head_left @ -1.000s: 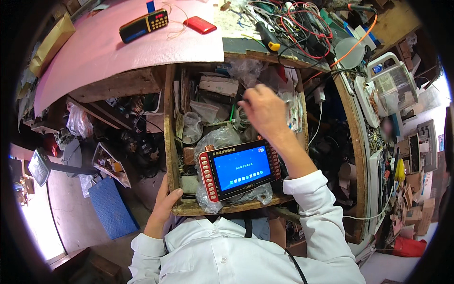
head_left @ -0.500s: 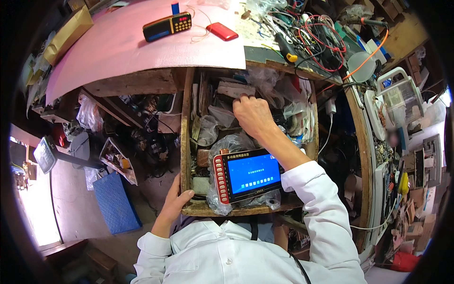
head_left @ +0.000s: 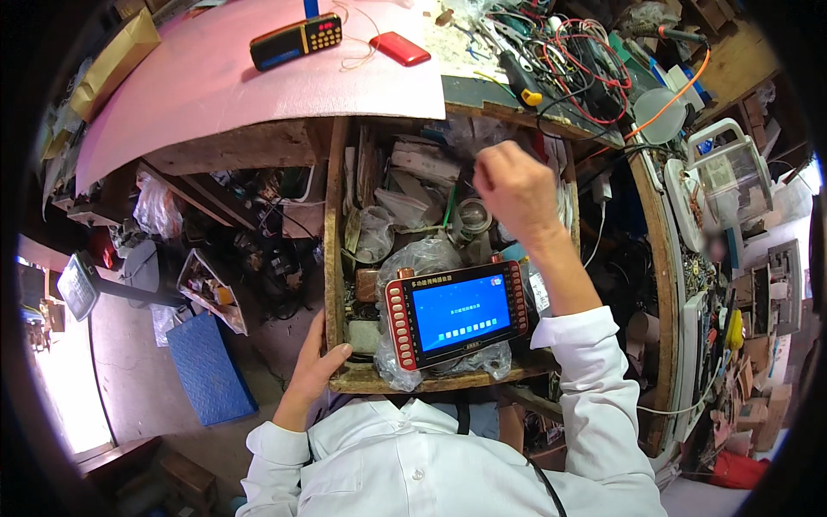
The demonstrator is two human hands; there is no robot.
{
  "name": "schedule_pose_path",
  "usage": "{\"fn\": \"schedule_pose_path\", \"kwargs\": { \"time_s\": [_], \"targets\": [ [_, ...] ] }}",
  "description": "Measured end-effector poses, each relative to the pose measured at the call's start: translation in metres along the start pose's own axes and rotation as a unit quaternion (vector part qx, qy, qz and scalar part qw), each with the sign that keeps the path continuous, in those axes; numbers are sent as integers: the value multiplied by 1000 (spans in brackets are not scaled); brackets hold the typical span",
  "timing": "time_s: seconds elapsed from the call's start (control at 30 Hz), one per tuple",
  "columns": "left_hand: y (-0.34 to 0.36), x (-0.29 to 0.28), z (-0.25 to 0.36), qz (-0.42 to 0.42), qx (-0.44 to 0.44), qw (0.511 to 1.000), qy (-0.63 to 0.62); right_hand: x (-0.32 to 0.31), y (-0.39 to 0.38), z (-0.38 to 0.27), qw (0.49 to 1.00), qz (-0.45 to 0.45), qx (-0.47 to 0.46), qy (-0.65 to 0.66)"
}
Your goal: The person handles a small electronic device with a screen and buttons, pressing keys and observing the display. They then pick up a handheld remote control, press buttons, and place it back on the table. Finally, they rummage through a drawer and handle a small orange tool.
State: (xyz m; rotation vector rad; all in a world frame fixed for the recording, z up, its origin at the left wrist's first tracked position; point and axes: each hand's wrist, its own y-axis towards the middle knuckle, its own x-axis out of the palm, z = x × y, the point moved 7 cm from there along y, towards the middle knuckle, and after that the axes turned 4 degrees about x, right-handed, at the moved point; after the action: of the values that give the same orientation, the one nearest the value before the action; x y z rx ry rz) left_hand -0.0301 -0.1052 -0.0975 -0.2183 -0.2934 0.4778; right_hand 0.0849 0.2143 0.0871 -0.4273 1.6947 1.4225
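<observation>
My right hand point(head_left: 517, 189) hovers over the upper part of an open, cluttered wooden drawer point(head_left: 336, 258), fingers curled; whatever they hold, if anything, is hidden. Under it lie plastic bags point(head_left: 405, 207), a pale block point(head_left: 422, 159) and small parts. My left hand point(head_left: 320, 366) grips the drawer's front-left corner. A red-and-black portable video player point(head_left: 457, 310) rests on crumpled clear plastic in the drawer's front, its blue screen lit and facing up.
Above the drawer, a pink mat point(head_left: 189, 77) carries a small radio point(head_left: 295, 43) and a red device point(head_left: 399, 49). Screwdrivers point(head_left: 525, 86) and tangled leads crowd the bench. A clear-lidded appliance point(head_left: 728, 177) stands right; a blue board point(head_left: 207, 370) is low left.
My right hand dipped leftward into the drawer half a second ago and has since moved right, uncovering more of the bags and parts. My left hand stays on the corner.
</observation>
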Motion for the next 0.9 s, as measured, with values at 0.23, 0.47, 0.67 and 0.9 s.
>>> {"fn": "schedule_pose_path", "kwargs": {
  "time_s": [0.23,0.47,0.67,0.9],
  "targets": [
    [10,1,74,99,262,888,365,-2,-23,44,980,-53,125,-143],
    [63,95,172,-18,475,687,549,55,-19,-25,977,-125,111,133],
    [131,110,144,28,437,600,670,94,-17,-34,939,-240,233,85],
    [120,103,128,-23,421,617,665,80,-28,-10,929,-161,260,210]
  ]
}}
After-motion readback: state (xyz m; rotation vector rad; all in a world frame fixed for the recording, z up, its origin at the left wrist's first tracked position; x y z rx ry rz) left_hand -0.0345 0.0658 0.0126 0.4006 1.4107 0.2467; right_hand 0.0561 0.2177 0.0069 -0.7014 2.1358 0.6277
